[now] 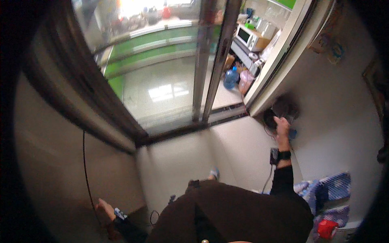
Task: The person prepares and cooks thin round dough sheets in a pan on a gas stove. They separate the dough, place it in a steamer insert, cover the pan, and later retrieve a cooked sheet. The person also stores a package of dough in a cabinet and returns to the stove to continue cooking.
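At the lower left, my left hand (105, 209) is stretched out beside a thin dark cable (87, 179) that runs down a brownish panel; whether they touch is not clear. My right hand (282, 127) is at the right, over a dark, blurred object (285, 106) by the foot of the wall. Nothing is plainly held in either hand, and blur hides the fingers. Below the right hand, a black device (274, 156) with a cable shows at the wrist. A foot in a light shoe (214, 173) is on the pale floor.
Ahead stands a sliding glass door with a dark frame (199, 70) and a floor track (225, 114). Beyond it are green cabinets (158, 50), a microwave (247, 36) and a blue water bottle (231, 78). Patterned blue cloth (334, 186) and a red item (327, 228) lie at the lower right.
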